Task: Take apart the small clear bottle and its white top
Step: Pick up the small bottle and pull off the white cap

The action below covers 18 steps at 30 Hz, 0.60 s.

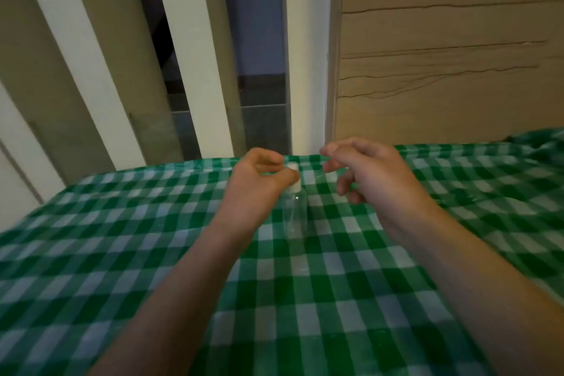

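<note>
Clear plastic bottle [294, 212] stands upright on the green checked tablecloth [152, 253], left hand [259, 183] seemingly pinching its white top [293, 175] for twisting, right hand [366, 174] loose and empty alongside.

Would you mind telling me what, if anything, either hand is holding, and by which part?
The left hand pinches the white plastic top of the small clear plastic bottle, which stands upright on the green checked tablecloth. The right hand is open, holding nothing.

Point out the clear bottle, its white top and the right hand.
clear bottle [294, 214], head view, middle of body.
white top [293, 166], head view, upper end.
right hand [378, 180], head view, back of hand.
</note>
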Available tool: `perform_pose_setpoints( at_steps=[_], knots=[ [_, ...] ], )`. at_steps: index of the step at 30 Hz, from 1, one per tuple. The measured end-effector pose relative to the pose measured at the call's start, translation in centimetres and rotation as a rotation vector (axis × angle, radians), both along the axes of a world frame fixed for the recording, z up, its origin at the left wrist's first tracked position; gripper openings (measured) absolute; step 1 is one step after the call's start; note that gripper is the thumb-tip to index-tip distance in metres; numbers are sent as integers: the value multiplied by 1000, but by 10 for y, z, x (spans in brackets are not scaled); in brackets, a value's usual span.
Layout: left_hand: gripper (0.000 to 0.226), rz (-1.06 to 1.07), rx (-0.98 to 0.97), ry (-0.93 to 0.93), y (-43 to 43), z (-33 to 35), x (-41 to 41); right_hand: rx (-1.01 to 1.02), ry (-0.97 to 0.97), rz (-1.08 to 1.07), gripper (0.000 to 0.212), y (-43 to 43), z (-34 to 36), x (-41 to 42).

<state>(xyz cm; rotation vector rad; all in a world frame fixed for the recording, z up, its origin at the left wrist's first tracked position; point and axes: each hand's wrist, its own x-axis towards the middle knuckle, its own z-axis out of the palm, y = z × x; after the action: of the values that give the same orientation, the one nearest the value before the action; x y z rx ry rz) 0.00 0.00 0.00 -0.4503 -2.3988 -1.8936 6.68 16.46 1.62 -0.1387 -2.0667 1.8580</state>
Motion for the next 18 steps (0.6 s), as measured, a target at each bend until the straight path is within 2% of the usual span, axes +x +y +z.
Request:
perform_pose_setpoints(
  at_steps=[11,18],
  knots=[
    [22,-109,-65,47,5,-7,4,261,4,-2,8,-5,-11,-5],
    [20,-139,-243,324,10,-9,9,375,-24,-39,23,-6,-13,-6]
  ],
)
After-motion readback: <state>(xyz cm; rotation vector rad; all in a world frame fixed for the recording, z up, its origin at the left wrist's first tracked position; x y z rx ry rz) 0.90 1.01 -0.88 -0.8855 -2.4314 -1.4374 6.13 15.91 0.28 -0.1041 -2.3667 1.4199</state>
